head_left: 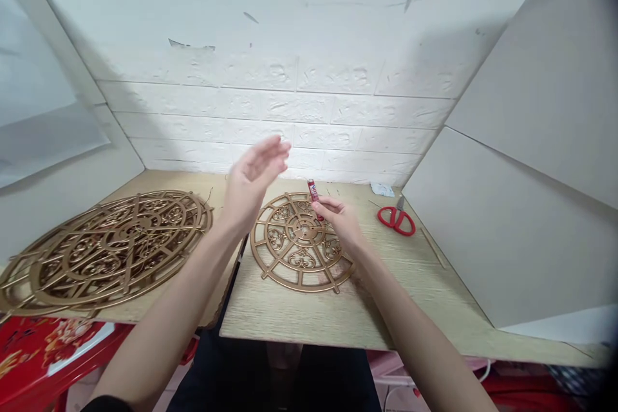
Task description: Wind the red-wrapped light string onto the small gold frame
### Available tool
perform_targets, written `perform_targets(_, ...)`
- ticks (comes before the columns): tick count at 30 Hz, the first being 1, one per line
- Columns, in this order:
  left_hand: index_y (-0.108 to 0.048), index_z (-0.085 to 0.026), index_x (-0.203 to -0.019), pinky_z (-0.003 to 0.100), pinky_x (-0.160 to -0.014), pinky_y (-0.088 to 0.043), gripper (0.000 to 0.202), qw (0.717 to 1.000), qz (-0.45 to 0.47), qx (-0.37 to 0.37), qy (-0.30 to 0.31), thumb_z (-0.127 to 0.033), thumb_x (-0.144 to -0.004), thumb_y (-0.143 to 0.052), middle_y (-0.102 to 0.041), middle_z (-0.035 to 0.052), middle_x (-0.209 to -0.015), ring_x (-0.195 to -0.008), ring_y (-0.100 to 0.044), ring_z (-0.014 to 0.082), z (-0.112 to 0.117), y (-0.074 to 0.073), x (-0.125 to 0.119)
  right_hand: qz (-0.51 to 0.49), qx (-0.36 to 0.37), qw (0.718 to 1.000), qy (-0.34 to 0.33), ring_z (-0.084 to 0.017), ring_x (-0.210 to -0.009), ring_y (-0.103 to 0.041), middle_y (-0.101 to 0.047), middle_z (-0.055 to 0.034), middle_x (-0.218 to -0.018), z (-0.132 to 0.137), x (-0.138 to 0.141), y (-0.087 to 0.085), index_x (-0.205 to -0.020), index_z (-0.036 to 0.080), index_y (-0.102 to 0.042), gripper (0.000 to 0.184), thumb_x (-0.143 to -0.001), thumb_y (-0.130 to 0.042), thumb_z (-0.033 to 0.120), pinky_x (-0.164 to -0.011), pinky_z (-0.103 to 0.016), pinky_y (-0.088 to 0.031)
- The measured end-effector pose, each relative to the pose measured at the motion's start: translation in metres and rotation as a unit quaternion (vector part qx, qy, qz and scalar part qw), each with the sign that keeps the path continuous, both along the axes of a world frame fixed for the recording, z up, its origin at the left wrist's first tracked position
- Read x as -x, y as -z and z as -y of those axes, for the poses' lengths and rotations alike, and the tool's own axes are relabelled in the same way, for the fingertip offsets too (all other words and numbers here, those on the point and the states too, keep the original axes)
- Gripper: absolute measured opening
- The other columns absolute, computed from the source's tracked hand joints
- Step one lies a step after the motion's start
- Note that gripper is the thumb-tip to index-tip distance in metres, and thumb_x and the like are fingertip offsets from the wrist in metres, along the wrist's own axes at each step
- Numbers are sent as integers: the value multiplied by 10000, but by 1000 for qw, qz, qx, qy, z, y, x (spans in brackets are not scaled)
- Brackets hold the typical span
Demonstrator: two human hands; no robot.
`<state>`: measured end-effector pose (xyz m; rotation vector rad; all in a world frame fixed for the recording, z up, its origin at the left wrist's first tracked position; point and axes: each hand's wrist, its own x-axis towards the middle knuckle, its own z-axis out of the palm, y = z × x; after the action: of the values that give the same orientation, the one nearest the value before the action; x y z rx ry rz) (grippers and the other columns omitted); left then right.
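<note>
My right hand (pixel 340 219) is closed around a slim red tube (pixel 313 192) with white markings and a silver end. The tube stands nearly upright over the upper right part of a round gold openwork frame (pixel 302 278), which has scrollwork and concentric rings. My left hand (pixel 255 170) is raised to the left of the tube, in front of the wall. Its fingers are slightly curled and blurred, with nothing seen in them. Part of the frame's right rim is hidden behind my right hand and wrist.
Several similar gold frames (pixel 120 296) lie stacked at the left. Red-handled scissors (pixel 396 220) and a thin stick (pixel 434 250) lie on the right of the wooden table (pixel 290 325). A small crumpled wrapper (pixel 382 189) is by the white brick-patterned wall (pixel 328 106). White panels (pixel 521 206) flank both sides.
</note>
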<state>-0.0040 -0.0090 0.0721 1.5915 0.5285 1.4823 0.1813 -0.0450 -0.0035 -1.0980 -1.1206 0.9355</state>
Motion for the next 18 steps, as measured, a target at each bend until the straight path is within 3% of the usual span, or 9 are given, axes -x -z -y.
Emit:
perform_targets(4, -540, -186, -1229, 431, -1005, -387, 578, 981, -48, 160, 97, -387, -710, -697, -588, 118, -1226, -1128, -547, 241, -9, 47, -23, 19, -34, 998, -58, -173, -881, -602, -687, -25, -970, 1, 4, 1, -882, 231, -723, 251, -675, -717, 373, -823, -308, -447)
perform_targets(7, -636, -154, -1088, 414, -994, -392, 429, 968, -77, 171, 164, -414, -748, -644, -622, 117, -1180, -1120, -549, 249, -8, 70, -35, 21, -51, 994, -97, -178, -934, -594, -676, -19, -1008, 0, 5, 5, -896, 256, -726, 236, -690, -708, 369, -840, -312, -453)
perform_targets(9, -661, -169, -1050, 396, -982, -399, 382, 971, -69, 152, 170, -416, -762, -625, -643, 96, -1149, -1112, -552, 242, -4, 75, -39, 19, -57, 993, -102, -182, -949, -591, -667, -20, -1033, -1, 6, 7, -897, 262, -727, 232, -694, -705, 373, -841, -317, -459)
perform_targets(13, -688, -160, -990, 389, -968, -403, 334, 985, -31, 112, 126, -396, -761, -627, -669, 96, -1091, -1053, -585, 237, 0, 76, -42, 17, -47, 996, -78, -184, -923, -604, -670, -28, -1026, -1, 12, 6, -868, 234, -727, 252, -666, -722, 386, -849, -332, -468)
perform_targets(18, -669, -142, -930, 378, -931, -430, 314, 981, 18, 137, 136, -403, -761, -630, -678, 107, -1049, -1017, -606, 237, -1, 78, -43, -2, 3, 996, -90, -192, -892, -635, -699, -32, -958, 5, 18, -2, -904, 210, -703, 346, -615, -746, 396, -897, -380, -474)
